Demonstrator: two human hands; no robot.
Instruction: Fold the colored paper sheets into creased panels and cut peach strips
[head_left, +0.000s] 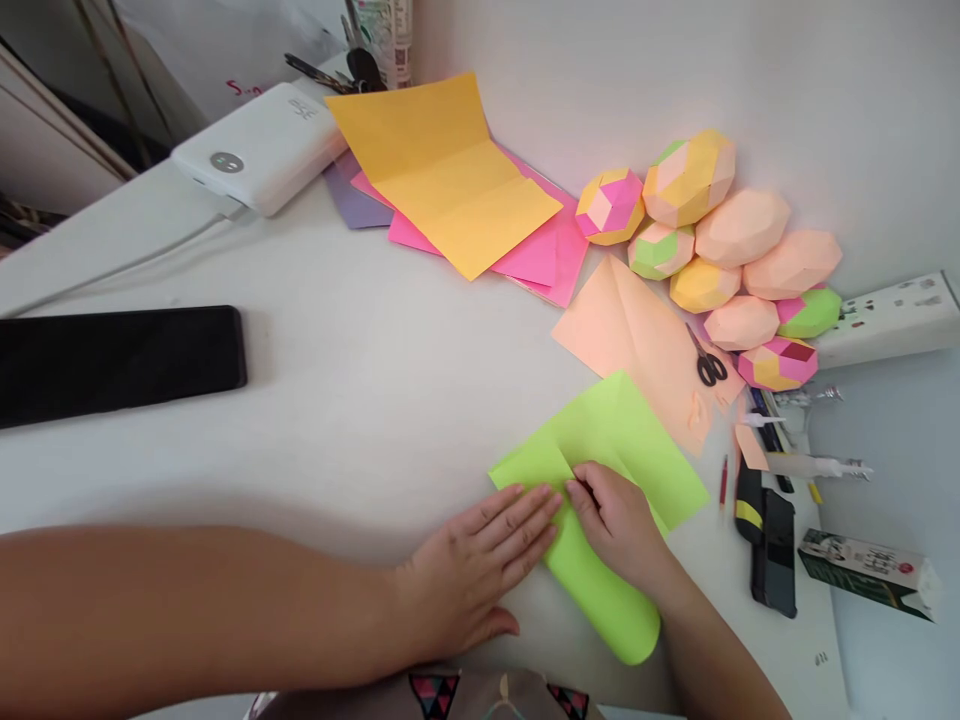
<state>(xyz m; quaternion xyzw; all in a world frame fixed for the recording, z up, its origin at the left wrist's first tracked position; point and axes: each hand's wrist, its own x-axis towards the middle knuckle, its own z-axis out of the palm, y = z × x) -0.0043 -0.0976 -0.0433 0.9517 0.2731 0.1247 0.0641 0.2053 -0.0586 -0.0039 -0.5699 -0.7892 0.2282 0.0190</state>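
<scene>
A sheet of light green paper [630, 440] lies on the table near its front, with its lower part curled over in a soft bend. My left hand [484, 560] rests flat, fingers stretched out, with the fingertips on the paper's left edge. Thumb and fingers of my right hand [619, 520] are pinched on the edge of the curled part, near my left fingertips. Just beyond the green sheet lies a peach paper sheet [630, 330] with a crease. A small pair of black-handled scissors [707, 358] rests on its right side.
Folded paper shapes [742, 228] cluster at the back right. Yellow paper [457, 160] lies over pink sheets [555, 255]. A black phone [124, 360] and a white power bank [259, 145] with a cable are at left. A utility knife [748, 500] and a carton [866, 570] stand right.
</scene>
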